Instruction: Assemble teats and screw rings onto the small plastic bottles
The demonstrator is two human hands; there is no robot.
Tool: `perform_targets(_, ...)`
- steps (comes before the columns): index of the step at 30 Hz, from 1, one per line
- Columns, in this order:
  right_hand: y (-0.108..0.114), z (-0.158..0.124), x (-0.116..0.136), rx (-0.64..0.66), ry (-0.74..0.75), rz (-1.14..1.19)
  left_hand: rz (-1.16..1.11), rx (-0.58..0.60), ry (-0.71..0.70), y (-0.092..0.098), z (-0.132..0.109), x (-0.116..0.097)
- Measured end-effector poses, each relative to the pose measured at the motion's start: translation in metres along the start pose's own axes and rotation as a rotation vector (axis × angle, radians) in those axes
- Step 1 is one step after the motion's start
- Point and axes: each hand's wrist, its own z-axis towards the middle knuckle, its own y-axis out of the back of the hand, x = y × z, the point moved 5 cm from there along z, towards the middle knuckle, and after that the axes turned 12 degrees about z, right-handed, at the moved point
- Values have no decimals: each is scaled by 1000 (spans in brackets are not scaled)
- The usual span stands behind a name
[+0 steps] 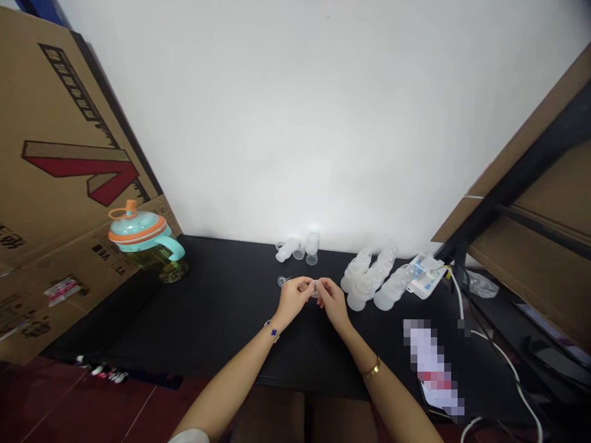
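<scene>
My left hand (292,298) and my right hand (331,299) meet over the middle of the black table (221,320). Both pinch a small clear plastic piece (314,287) between their fingertips. Just left of my left hand lies a small clear cap (282,281). Behind the hands, near the wall, lie a few small clear bottles (300,247). To the right of my right hand lies a row of several frosted plastic bottles (376,278) on their sides.
A teal and orange water jug (145,241) stands at the table's left end against a large cardboard box (60,184). A white and blue packet (427,274) and a white cable (498,357) lie at the right. A wooden shelf frame (521,203) stands at the right.
</scene>
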Motion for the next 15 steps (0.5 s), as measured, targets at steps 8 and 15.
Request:
perform_targets(8, 0, -1, 2, -13, 20, -32, 23, -10, 4, 1, 0, -1)
perform_targets(15, 0, -2, 6, -34, -5, -27, 13, -10, 0, 2, -1, -3)
